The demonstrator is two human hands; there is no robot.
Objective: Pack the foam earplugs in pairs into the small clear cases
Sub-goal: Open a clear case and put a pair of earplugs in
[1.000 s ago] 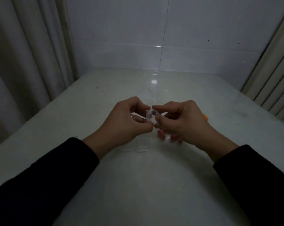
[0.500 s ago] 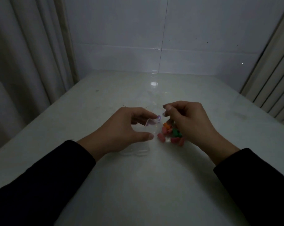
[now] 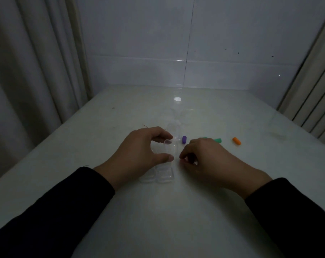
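Gripping clear case (image 3: 169, 150), left hand (image 3: 139, 155); purple earplug (image 3: 184, 139) just beyond.

- No readable text, label, brand name, number or sign appears anywhere in the dim frame.
- The small clear plastic cases (image 3: 164, 175) at centre carry no visible print.
- The white tiled wall (image 3: 232, 43) across the top shows only small dark specks, not writing.

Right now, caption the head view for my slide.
Left hand holds a clear case; right hand reaches beside it, purple earplug loose on the table.
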